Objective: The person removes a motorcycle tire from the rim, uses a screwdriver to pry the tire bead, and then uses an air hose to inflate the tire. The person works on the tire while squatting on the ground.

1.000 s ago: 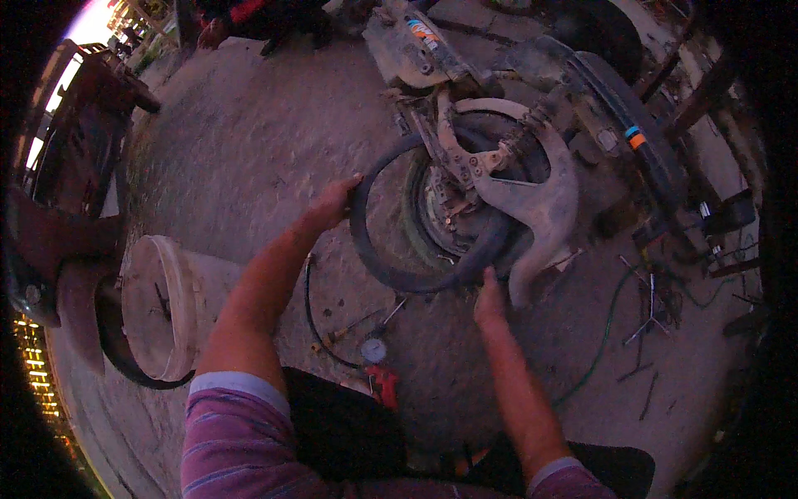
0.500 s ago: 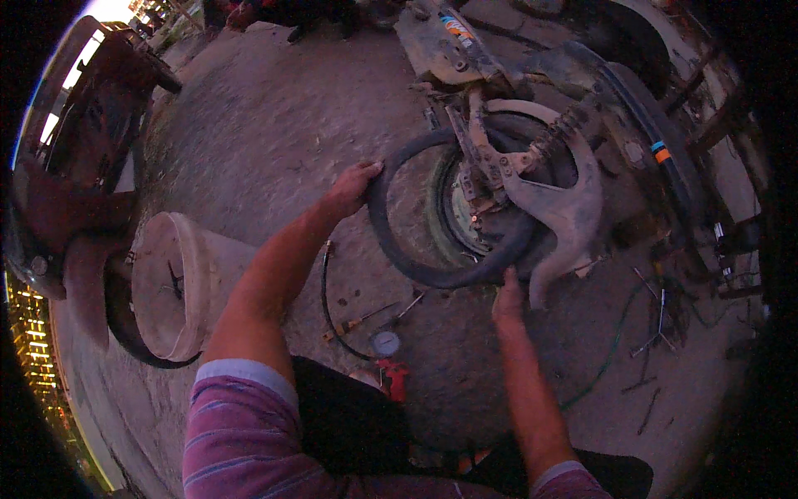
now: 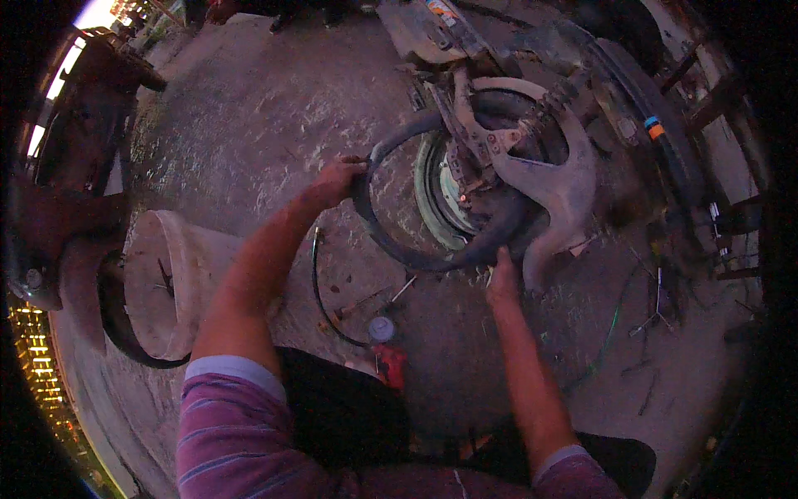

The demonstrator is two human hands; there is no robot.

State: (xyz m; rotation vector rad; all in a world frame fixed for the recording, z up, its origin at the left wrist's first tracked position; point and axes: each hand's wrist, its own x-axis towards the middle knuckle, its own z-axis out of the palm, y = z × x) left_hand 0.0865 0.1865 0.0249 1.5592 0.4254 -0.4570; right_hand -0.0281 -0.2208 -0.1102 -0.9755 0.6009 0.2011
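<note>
A black inner tube (image 3: pixel 428 263) forms a loop between my hands, beside and partly behind the parts of a motorcycle's wheel end. My left hand (image 3: pixel 339 180) is closed on the loop's left side. At its lower right, my right hand (image 3: pixel 502 287) grips the tube with the thumb up against it. The tube's right part runs in behind the grey mudguard (image 3: pixel 544 187) and is partly hidden there. Through the loop shows the wheel (image 3: pixel 428 204), pale and dusty at its edge, with a metal bracket (image 3: pixel 480 133) over it.
A pressure gauge (image 3: pixel 381 329) with a black hose (image 3: pixel 317 287) and a red handle (image 3: pixel 391 363) lies on the ground before me. A pale bucket (image 3: pixel 184 279) rests on its side at left. A metal cross-shaped tool (image 3: pixel 657 312) lies at right, near a green line (image 3: pixel 613 333).
The whole view has shifted a little, so things sit higher and further left. Both hands keep their hold on the inner tube, which has hardly moved against the wheel.
</note>
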